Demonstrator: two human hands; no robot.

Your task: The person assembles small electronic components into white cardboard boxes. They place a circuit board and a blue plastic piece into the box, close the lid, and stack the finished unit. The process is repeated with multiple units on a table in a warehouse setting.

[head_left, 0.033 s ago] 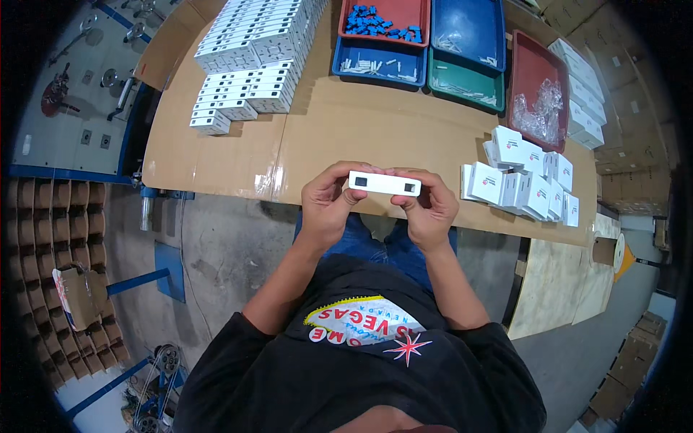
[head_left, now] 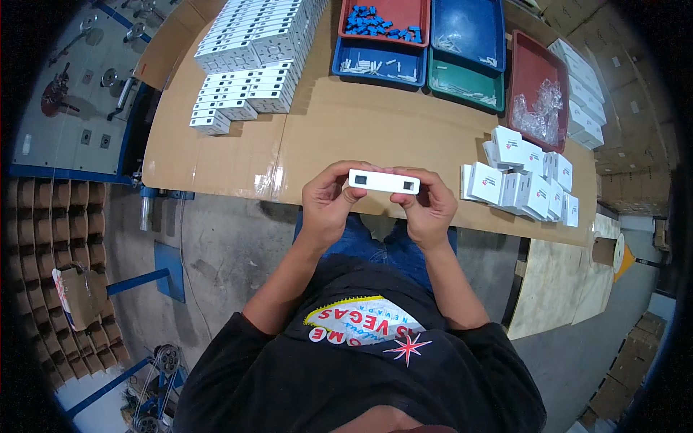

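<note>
A white, narrow rectangular piece point(head_left: 384, 182) with a dark square opening near each end is held level between my two hands, just off the table's near edge. My left hand point(head_left: 330, 203) grips its left end, thumb on the near side. The other end sits in my right hand point(head_left: 431, 209), its thumb below the right opening. Fingers on the far side are partly hidden by the piece. Similar white pieces with dark square openings form a tall stack point(head_left: 253, 54) on the far left of the table.
A cardboard-covered table point(head_left: 346, 137) spans the view. Along its far side stand a red tray point(head_left: 426, 22) of blue parts, blue trays point(head_left: 336, 63), a green tray point(head_left: 469, 101) and a red tray point(head_left: 516, 86) with clear plastic bags. White printed packets point(head_left: 486, 184) lie at right.
</note>
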